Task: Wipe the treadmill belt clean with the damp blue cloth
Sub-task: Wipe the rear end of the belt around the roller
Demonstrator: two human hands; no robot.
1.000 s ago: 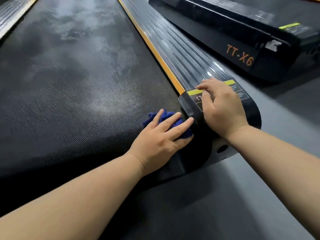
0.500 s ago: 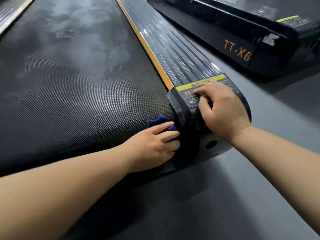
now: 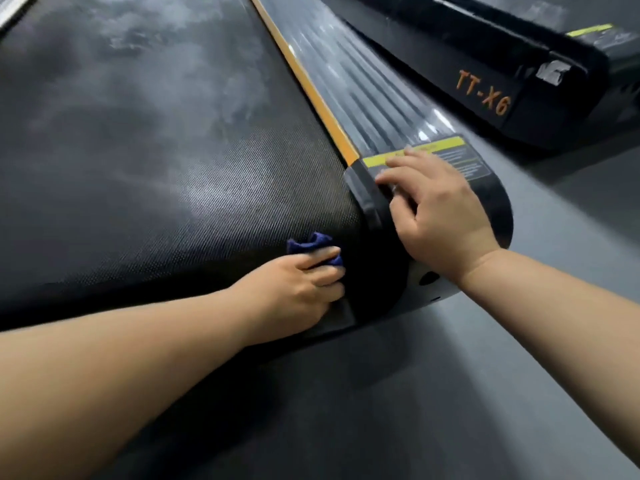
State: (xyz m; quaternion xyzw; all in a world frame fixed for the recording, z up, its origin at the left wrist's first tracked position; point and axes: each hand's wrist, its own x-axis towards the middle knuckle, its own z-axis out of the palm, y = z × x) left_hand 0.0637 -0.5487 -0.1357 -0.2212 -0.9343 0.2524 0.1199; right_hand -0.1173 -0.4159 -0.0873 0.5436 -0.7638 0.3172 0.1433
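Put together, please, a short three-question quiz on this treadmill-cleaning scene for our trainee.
1. Which hand grips the crumpled blue cloth against the textured black treadmill belt? A. left hand B. the other one C. neither
2. True or false: the right hand rests on the black rounded end cap beside the belt.
3. Fill in: the orange lettering on the neighbouring black machine reads ____.
Key: 1 A; 2 true; 3 TT-X6.
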